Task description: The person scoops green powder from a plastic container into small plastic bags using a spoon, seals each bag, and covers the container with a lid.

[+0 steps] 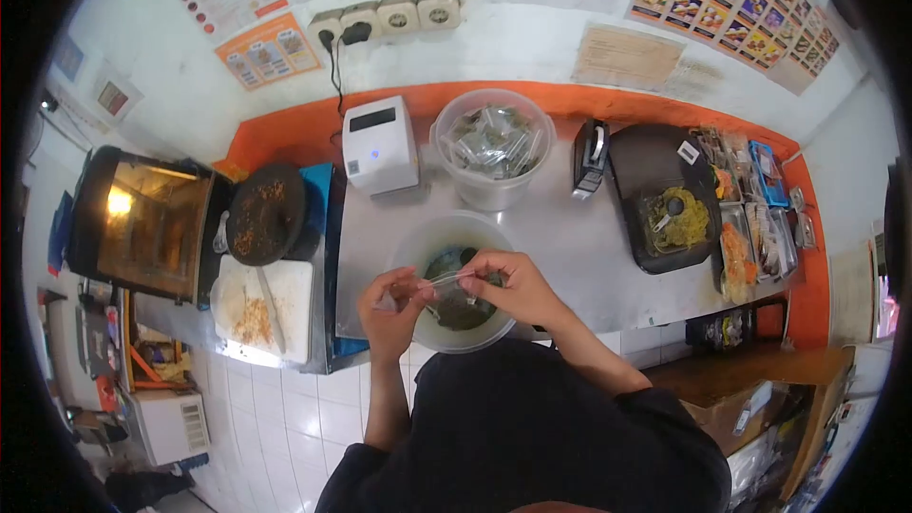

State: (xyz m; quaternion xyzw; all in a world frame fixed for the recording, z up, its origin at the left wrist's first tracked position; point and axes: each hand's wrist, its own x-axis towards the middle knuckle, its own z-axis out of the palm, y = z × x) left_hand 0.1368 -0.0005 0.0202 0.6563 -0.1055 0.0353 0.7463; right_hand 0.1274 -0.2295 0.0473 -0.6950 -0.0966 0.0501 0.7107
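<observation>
Between my two hands a small clear plastic bag [445, 279] is held by its edges. My left hand [394, 309] pinches one side with thumb and fingertips. The other side is pinched by my right hand [508, 287]. Both hands are above a whitish plastic tub [415, 228] with dark green contents; I cannot make out what they are. Something dark, perhaps a handle, shows at the tub's inside near my right fingers. Behind it stands a translucent bucket [491, 192] filled with clear packets [496, 138] of something greenish.
A white label printer [381, 144] and a black device [590, 160] flank the bucket. At right lies a black tray [655, 147] with yellow-green food, beside several packaged goods [750, 218]. To the left are a cutting board [296, 299] with a knife, a dark pan [266, 214] and a lit oven [152, 223].
</observation>
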